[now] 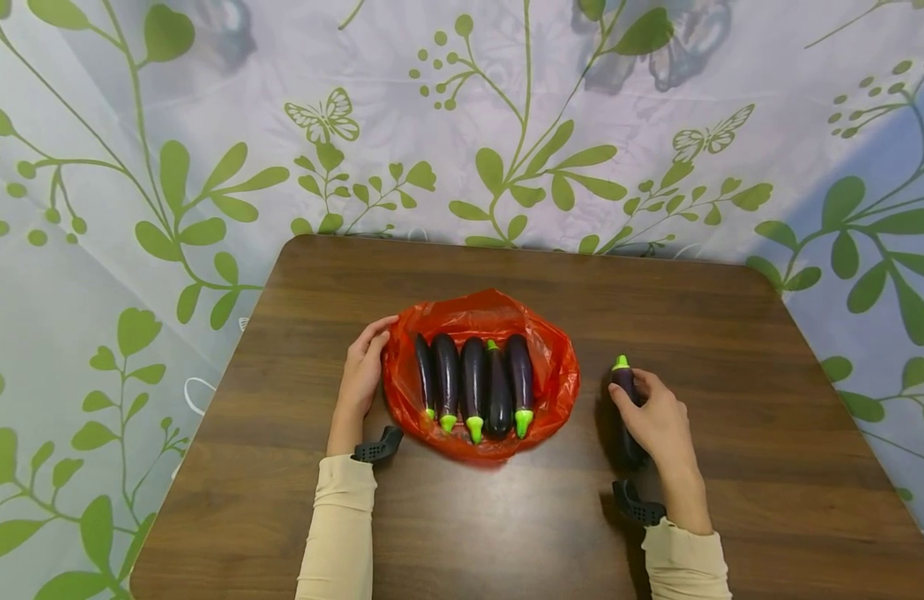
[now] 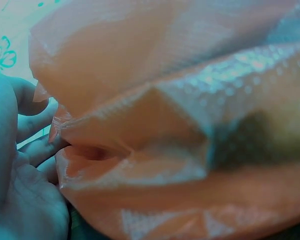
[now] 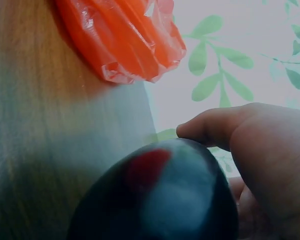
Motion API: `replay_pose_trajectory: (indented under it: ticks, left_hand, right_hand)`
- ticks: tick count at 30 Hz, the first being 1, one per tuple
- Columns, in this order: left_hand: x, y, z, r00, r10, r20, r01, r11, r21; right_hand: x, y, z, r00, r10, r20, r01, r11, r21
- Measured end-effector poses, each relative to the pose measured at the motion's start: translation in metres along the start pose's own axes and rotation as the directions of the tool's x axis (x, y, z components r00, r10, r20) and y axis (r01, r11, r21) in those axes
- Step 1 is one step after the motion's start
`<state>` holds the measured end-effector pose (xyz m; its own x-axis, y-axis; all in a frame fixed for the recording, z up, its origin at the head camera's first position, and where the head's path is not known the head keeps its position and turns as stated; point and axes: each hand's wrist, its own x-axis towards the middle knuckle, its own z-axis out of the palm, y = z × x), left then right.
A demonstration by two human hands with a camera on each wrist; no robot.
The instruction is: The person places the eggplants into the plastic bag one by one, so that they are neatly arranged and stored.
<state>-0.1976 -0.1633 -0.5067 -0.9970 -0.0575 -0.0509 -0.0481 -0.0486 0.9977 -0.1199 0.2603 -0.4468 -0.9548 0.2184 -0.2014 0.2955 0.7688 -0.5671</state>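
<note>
A red plastic bag (image 1: 559,375) lies wide open on the table, with several dark purple eggplants (image 1: 472,375) side by side in it. Most have their green stem ends toward the near side; one has its stem at the far side. At the bag's left rim, my left hand (image 1: 364,367) holds the edge, and the left wrist view shows its fingers (image 2: 37,122) curled at the crumpled plastic (image 2: 105,185). To the right of the bag, my right hand (image 1: 660,417) grips another eggplant (image 1: 632,446) from above, its green stem pointing away. That eggplant's rounded end (image 3: 160,200) fills the lower right wrist view.
The brown wooden table (image 1: 491,533) has rounded far corners. Behind it and at both sides hangs a pale cloth (image 1: 402,67) printed with green leaves and butterflies. Black wrist devices (image 1: 379,446) sit on both wrists, below beige sleeves (image 1: 342,517).
</note>
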Motion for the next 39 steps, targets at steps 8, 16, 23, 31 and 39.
replay_pose_trajectory:
  ticks: [8, 16, 23, 31, 39]
  left_hand:
    - [-0.001, 0.002, 0.0, 1.0, -0.016, -0.003, 0.016, 1.0, 0.003]
    - [-0.002, 0.003, 0.0, 1.0, -0.016, -0.002, 0.016, 1.0, 0.005]
    - [-0.002, 0.004, 0.0, 1.0, -0.023, 0.009, 0.023, 1.0, 0.001]
    - [-0.002, 0.002, 0.0, 1.0, -0.02, 0.01, 0.02, 1.0, -0.005]
    - [0.0, 0.001, -0.001, 1.0, -0.014, 0.008, 0.014, 1.0, 0.001]
  right_hand:
    - [0.0, -0.009, -0.004, 1.0, -0.01, -0.028, 0.011, 1.0, 0.02]
    - [-0.001, -0.019, -0.007, 0.999, -0.037, -0.01, 0.038, 0.999, 0.033]
    - [-0.004, -0.027, -0.007, 0.995, -0.09, -0.046, 0.093, 0.993, 0.066]
    - [-0.004, -0.037, -0.005, 0.99, -0.13, -0.062, 0.135, 0.987, 0.089]
    - [-0.002, -0.044, -0.001, 0.98, -0.189, -0.058, 0.195, 0.974, 0.115]
